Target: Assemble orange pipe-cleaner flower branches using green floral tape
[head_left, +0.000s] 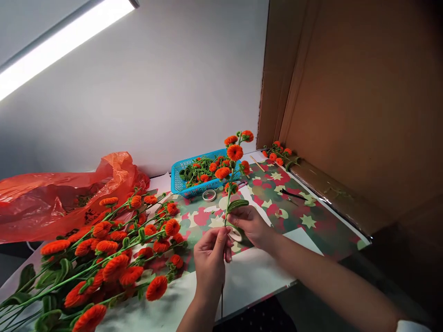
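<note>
I hold an upright green stem with several orange pompom flowers (235, 152) and a green leaf over the table. My left hand (209, 258) pinches the lower part of the stem, fingers closed. My right hand (252, 225) grips the stem just above, beside the leaf, and a small roll of tape (236, 234) sits under its fingers. A dark wire end hangs below my left hand.
A heap of finished orange flower stems (114, 258) lies at the left. A blue basket (180, 177) of flower parts stands at the back, a tape roll (209, 195) before it. An orange plastic bag (62, 193) lies far left. A cardboard wall (346, 101) rises at right, with a few flowers (278, 154) at its foot.
</note>
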`<state>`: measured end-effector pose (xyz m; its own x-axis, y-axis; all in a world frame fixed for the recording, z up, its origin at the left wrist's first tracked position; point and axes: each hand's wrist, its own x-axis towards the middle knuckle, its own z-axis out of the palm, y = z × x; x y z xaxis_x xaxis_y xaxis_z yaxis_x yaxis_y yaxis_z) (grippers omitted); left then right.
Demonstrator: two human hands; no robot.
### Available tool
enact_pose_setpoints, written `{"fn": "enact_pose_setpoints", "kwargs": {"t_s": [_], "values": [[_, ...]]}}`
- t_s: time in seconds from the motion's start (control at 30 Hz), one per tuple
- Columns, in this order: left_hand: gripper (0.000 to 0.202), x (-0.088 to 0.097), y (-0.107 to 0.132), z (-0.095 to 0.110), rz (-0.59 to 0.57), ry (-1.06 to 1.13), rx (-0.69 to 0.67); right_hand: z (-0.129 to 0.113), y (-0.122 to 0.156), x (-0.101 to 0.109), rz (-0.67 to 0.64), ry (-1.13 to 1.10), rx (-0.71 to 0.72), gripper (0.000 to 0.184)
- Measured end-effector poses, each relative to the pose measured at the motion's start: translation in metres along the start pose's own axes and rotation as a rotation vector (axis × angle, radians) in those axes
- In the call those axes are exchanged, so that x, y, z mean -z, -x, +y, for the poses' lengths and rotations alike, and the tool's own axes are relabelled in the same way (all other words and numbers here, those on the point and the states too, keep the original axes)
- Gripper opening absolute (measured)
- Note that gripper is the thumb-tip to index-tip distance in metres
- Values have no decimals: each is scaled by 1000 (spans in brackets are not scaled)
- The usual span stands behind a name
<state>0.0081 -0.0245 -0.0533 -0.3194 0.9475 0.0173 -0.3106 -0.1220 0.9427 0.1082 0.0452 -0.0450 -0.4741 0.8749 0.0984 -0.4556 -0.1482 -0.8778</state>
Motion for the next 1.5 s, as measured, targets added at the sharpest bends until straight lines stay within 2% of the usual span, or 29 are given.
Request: {"fn": "enact_pose_setpoints", "kwargs": {"t_s": [0.1,0.27,0.37,0.43,0.5,0.57,0.63,0.73,0.8,0.97,1.13,1.23,1.37,1.43,1.5], "values": [[28,-2,-1,3,-65,203,114,3,3,-6,-39,-206,-107,28],[26,0,-2,8,-305,447,395,7,3,-5,-108,-319,-216,29],[30,0,-5,5,-326,456,456,6,0,0,-105,-337,-233,30],[31,0,-6,2,-230,320,381,5,-2,3,-39,-320,-228,31],[26,0,-6,1,-113,131,239,3,-3,5,22,-279,-217,31],[22,1,-4,0,-54,2,113,3,-3,7,16,-246,-224,30],[21,2,-3,1,-82,-8,92,5,-3,8,-61,-248,-265,32],[24,1,-2,0,-166,95,162,11,-2,10,-265,-262,-370,38],[26,0,-2,1,-173,119,175,14,-1,10,-314,-244,-381,40],[26,-4,-4,12,-154,-34,95,2,2,10,-90,-36,-142,35],[25,-5,-4,17,-153,-152,-6,-13,3,17,-42,301,43,22],[24,-2,-2,14,-148,-219,-22,-13,4,23,-85,324,11,18],[25,3,0,25,-262,-390,-23,-12,6,25,-177,295,-34,20],[25,7,-3,45,-378,-597,-34,-14,8,25,-188,328,-27,21],[24,11,-13,75,-514,-877,-67,-16,9,26,-154,359,-12,20]]}}
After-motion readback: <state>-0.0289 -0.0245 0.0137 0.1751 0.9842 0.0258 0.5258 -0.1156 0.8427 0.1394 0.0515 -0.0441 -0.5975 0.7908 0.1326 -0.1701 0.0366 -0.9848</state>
